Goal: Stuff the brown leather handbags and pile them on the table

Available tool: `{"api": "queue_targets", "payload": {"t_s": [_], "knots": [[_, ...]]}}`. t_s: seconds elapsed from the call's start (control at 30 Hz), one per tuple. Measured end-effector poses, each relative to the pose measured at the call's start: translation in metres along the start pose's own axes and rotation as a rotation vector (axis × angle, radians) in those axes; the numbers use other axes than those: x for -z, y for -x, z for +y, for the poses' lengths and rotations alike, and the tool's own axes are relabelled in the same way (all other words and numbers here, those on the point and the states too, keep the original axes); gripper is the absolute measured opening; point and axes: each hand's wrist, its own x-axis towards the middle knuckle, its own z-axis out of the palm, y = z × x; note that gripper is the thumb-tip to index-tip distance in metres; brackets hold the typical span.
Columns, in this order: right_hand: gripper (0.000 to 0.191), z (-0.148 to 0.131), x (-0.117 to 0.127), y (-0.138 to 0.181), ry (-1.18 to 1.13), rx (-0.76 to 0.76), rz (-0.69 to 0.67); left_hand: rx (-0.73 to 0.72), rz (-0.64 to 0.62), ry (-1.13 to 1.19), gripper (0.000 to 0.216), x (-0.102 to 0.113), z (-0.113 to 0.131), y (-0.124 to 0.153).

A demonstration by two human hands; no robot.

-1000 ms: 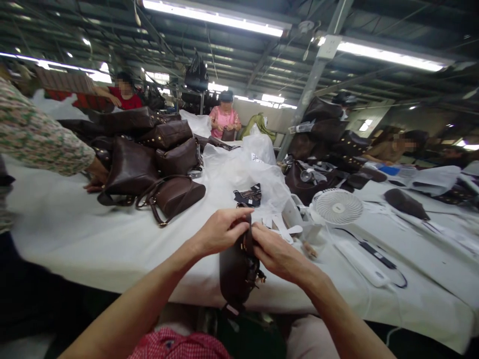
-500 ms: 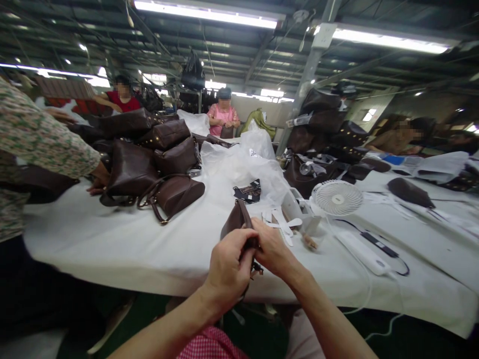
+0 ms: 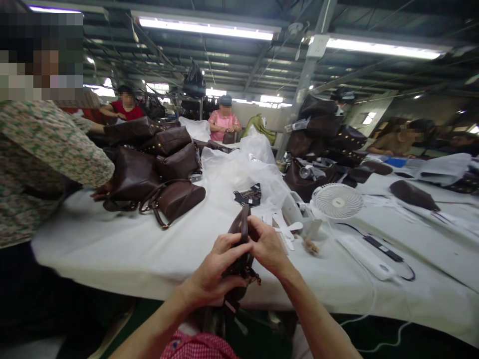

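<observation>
A small dark brown leather bag [image 3: 236, 225] is held on edge at the near side of the white-covered table. My left hand [image 3: 219, 267] grips its left side, thumb low and fingers across the upper edge. On the other side my right hand [image 3: 267, 243] is closed on the bag's upper edge, its fingertips close to those of my left hand. Metal hardware hangs at the bag's lower right, below my fingers. Both palms hide much of the bag. Just beyond it lie black tags [image 3: 249, 195] and white strips [image 3: 285, 229].
Brown handbags [image 3: 136, 172] are heaped on the left, where a co-worker in a floral sleeve [image 3: 75, 137] reaches in. Clear plastic bags [image 3: 243, 164] lie mid-table. A white fan [image 3: 338, 201], a power strip [image 3: 368, 257] with cables and more bags [image 3: 318, 124] are on the right.
My left hand has shifted down and its fingers have spread along the bag. The bag has turned more upright, with more of its lower part showing. The co-worker at left leans further into view.
</observation>
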Motion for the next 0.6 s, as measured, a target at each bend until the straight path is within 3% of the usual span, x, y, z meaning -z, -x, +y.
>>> {"api": "queue_targets", "payload": {"t_s": [0.17,0.3,0.4,0.6], "knots": [[0.010,0.013,0.000,0.009,-0.308,-0.156,0.065,0.000,-0.018,0.094,0.060,0.007,-0.003,0.005],[0.015,0.019,0.005,0.016,-0.235,-0.138,0.107,0.150,0.103,0.170,0.071,0.000,-0.004,0.010],[0.017,0.019,0.008,0.013,-0.182,-0.132,0.109,0.235,0.172,0.187,0.067,-0.005,-0.006,0.009],[0.024,0.016,0.009,0.004,-0.222,-0.182,0.074,0.124,0.190,0.127,0.041,-0.004,-0.012,0.000]]}}
